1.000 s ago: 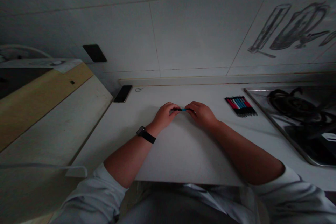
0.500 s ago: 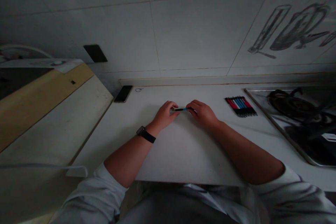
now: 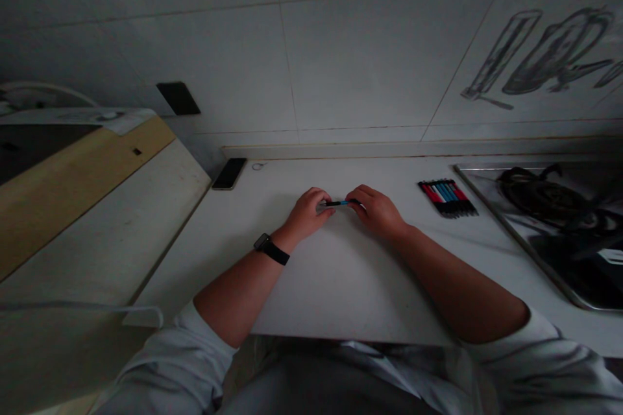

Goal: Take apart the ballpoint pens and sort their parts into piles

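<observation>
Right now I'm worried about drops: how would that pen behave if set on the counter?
The pen looks thin and stiff: it spans the gap between the left hand and right hand without sagging. It is probably light, being so slender. Slim and likely round, it may roll on the smooth counter.

Dark phone (image 3: 228, 173) lying at the back left corner of the white table (image 3: 341, 285), row of red and blue pens (image 3: 448, 198) off to the right, gas stove (image 3: 548, 200) just past them, tiled wall (image 3: 370, 58) behind.
</observation>
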### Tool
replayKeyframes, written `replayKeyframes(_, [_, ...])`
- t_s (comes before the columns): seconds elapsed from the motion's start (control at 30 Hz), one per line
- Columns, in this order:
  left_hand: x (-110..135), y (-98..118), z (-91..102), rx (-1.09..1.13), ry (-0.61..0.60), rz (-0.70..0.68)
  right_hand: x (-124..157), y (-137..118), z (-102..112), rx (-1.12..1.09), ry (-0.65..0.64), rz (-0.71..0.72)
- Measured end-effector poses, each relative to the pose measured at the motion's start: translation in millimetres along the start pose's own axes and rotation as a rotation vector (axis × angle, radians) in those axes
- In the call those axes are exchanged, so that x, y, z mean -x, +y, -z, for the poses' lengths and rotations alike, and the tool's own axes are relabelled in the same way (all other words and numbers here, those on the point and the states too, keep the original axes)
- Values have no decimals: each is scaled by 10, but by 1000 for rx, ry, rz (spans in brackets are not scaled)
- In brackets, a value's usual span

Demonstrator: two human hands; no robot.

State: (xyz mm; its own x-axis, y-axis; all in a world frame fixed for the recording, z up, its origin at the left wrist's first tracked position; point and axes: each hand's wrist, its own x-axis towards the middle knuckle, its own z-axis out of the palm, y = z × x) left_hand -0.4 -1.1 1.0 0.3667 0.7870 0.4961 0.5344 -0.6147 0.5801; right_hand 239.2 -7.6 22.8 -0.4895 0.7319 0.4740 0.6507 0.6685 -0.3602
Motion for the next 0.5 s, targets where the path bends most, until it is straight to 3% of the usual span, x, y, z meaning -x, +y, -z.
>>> replayKeyframes(0.2, [-9,-8,-1,12,-59,20,-1,-11,-1,6,-9,9])
replayKeyframes(0.4, [7,3,1,-3,18,-15,-8,-32,9,9,-30,-3])
replayKeyframes(0.5, [6,1,-2,-13,-22,8,-10,-13,-1,7,-16,9])
